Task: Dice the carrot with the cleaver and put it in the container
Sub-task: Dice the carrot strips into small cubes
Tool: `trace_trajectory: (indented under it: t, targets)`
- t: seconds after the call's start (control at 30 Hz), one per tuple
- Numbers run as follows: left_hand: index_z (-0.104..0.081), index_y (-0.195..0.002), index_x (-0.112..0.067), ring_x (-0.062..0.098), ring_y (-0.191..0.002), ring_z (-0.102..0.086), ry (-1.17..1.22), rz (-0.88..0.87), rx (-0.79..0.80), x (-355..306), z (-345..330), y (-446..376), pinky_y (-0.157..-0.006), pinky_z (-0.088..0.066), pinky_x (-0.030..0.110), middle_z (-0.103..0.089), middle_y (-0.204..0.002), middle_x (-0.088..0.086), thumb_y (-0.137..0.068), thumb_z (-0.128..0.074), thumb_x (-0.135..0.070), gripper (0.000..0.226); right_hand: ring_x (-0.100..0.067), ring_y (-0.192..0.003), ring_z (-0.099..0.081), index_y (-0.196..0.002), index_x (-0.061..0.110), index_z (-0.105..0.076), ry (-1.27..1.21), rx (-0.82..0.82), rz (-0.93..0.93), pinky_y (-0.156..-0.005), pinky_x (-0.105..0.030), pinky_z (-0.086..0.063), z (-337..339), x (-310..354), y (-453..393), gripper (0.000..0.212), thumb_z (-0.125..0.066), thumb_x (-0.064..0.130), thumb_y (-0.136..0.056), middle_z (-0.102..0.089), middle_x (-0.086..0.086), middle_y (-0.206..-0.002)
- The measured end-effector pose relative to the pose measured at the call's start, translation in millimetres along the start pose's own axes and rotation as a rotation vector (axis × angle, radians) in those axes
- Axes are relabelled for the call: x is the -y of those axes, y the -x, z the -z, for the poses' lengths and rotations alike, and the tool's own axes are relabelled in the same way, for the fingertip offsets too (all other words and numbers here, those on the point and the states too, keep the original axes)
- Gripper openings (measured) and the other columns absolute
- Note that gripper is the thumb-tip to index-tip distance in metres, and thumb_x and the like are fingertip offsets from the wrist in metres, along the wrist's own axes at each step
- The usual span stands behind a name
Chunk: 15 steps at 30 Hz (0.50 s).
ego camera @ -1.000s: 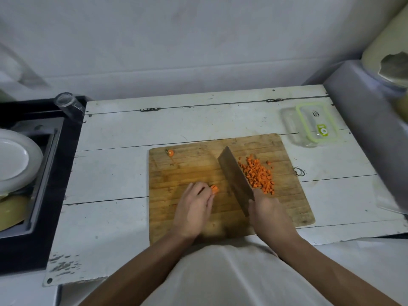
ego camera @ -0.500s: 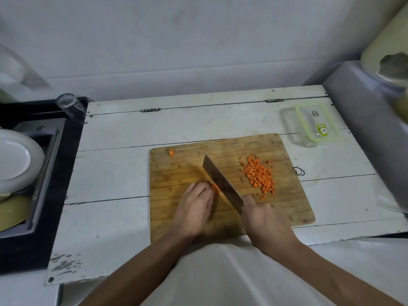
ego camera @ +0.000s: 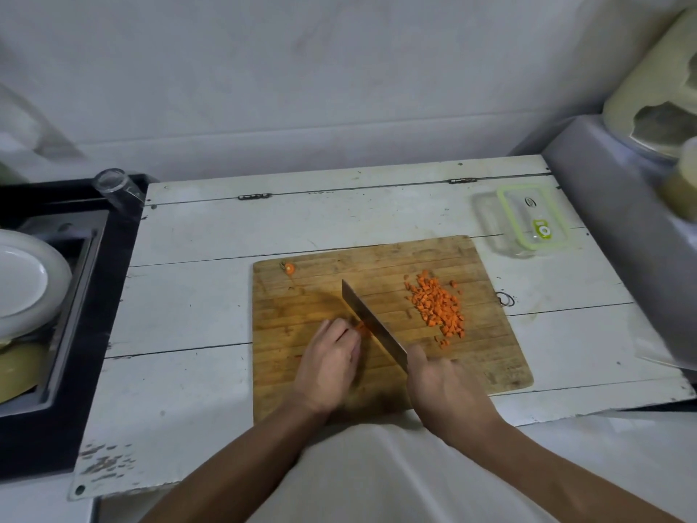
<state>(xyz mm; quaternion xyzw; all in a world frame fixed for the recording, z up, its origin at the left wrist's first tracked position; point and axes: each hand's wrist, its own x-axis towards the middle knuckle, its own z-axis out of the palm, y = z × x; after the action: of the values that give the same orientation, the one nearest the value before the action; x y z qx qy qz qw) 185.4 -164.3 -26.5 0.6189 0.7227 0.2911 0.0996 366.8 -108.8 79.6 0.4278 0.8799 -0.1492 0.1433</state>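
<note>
Cleaver (ego camera: 371, 323) at frame centre, handle gripped by right hand (ego camera: 441, 386); left hand (ego camera: 328, 362), fingers curled, pins carrot piece (ego camera: 363, 328) to cutting board (ego camera: 490, 356).

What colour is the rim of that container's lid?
Light green, round a clear lid that bears a green label; the head view shows it best.

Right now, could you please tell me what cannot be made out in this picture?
Head view only:
- Remaining carrot piece: mostly hidden by the left hand and cleaver.
- Cleaver handle: covered by the right hand.
- Container: clear walls; contents uncertain.
- Plate: cut off by the left edge.
</note>
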Motion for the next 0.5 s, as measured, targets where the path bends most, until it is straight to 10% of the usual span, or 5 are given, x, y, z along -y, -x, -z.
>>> trace_trajectory:
  t: [0.5]
  targets:
    - [-0.071,-0.093,-0.009,0.023,-0.091,-0.056,-0.014,-0.052,0.003,2,-3,-1,-0.081,-0.053,0.040,-0.063,-0.097,0.004,-0.081,-0.053,0.003,0.025,-0.033,-0.089,-0.072,-0.119,0.013,-0.042,0.048,-0.059,0.019,-0.066,-0.040,-0.049,1,23,-39,0.021,-0.036,0.007,-0.100,-0.072,-0.009,-0.096]
